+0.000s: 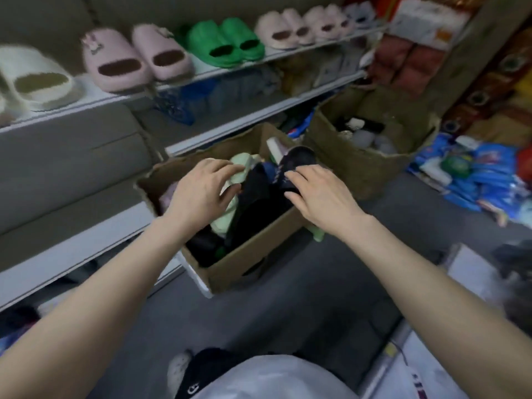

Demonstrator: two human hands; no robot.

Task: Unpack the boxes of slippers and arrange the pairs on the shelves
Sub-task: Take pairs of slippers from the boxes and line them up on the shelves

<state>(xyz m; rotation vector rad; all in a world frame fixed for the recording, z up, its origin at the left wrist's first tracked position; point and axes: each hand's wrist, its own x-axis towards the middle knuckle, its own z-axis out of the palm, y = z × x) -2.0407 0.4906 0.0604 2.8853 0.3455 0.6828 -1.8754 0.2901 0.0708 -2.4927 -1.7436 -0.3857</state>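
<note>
An open cardboard box (pixel 253 262) on the grey floor holds mixed slippers. My left hand (pixel 201 191) reaches into it with fingers spread over a pale green slipper (pixel 227 217). My right hand (pixel 319 194) has its fingers and thumb curled on a dark navy slipper (pixel 296 161). A black slipper (pixel 253 203) lies between the two hands. On the top shelf (pixel 201 82) stand pairs: white (pixel 37 79), pink (pixel 135 56), bright green (pixel 227 41) and more pale pink (pixel 302 27).
A second cardboard box (pixel 365 171) with small items stands to the right. Blue packets (pixel 483 180) lie on the floor at the far right. Lower shelves (pixel 72 251) run along the left. White boxes (pixel 472 272) sit at the right edge.
</note>
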